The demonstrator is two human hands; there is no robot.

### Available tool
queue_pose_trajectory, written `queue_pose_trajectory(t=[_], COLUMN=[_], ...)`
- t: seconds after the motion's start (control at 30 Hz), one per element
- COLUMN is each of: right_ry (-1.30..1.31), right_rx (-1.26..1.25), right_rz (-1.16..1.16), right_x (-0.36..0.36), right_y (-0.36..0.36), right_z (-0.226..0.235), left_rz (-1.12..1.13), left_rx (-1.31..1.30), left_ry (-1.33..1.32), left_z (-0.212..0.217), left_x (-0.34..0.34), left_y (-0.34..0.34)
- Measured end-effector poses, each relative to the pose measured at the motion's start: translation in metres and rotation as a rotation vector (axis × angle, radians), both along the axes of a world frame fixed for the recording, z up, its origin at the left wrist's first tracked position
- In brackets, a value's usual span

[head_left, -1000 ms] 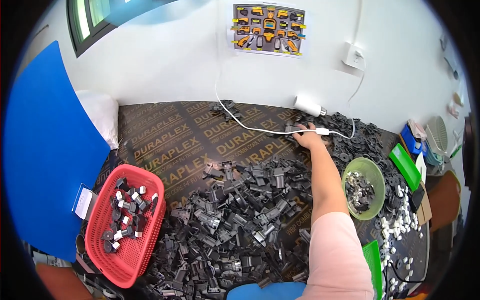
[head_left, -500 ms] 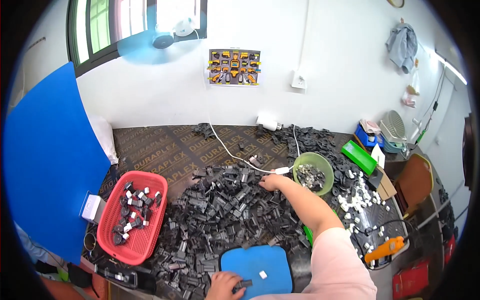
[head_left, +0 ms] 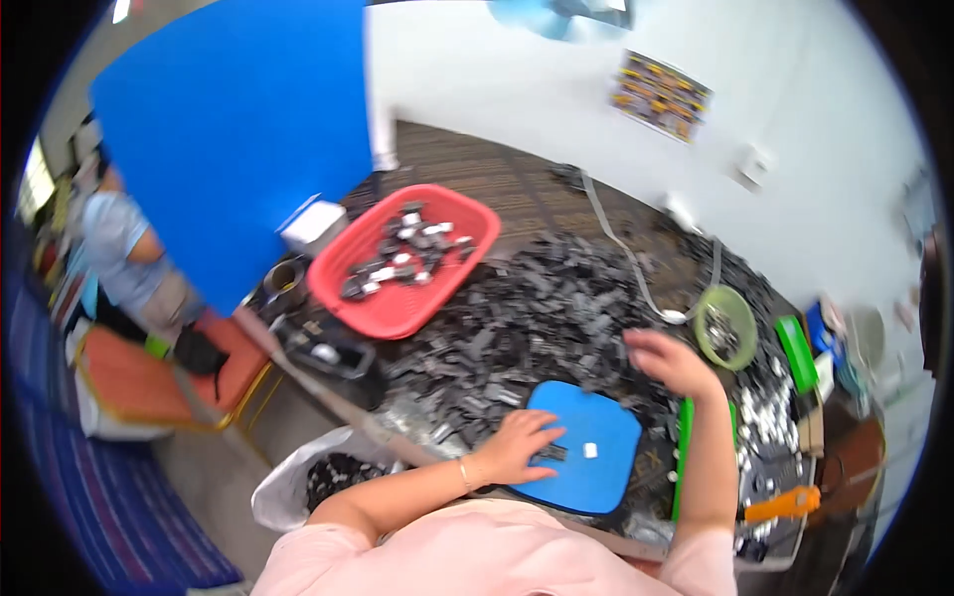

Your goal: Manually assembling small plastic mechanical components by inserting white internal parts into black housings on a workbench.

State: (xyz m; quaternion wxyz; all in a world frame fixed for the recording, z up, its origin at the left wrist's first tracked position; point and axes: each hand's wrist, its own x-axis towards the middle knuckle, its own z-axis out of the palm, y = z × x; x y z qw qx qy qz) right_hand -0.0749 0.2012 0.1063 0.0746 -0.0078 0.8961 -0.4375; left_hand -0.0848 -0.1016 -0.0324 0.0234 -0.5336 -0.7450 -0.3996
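Resting the left hand (head_left: 522, 442) on the left side of the blue mat (head_left: 606, 482), with thumb and fingers around a small black part (head_left: 552, 453) lying on the mat; cannot tell whether pinching it. Holding the right hand (head_left: 676, 363) up past the mat's far right corner, with fingers loosely spread. Covering some of a green tray (head_left: 686, 422), just right of the mat, with the right forearm (head_left: 714, 462). Seeing a white block (head_left: 590, 450) on the mat, heaped black pieces (head_left: 556, 308) beyond it, a green bowl (head_left: 743, 338) past its far right, a red basket (head_left: 402, 310) past its far left.
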Motion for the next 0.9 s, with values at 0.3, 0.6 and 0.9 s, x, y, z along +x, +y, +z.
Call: queue_pose_trajectory(t=[0.3,0.6,0.9], right_ry=[-0.384,0.197,0.185], right_rx=[-0.391,0.370,0.273], right_rz=[0.015,-0.311,-0.375], right_x=[0.143,0.212,0.209], right_y=[-0.092,-0.152,-0.162], right_z=[-0.100,-0.142,-0.130], left_rz=[0.883,1.289,0.974], left_rx=[0.494,0.278,0.699], left_ry=[0.346,-0.633,-0.809], left_z=[0.129,-0.009,-0.054], left_x=[-0.106,-0.256,-0.284], left_y=[-0.178,-0.372,-0.401])
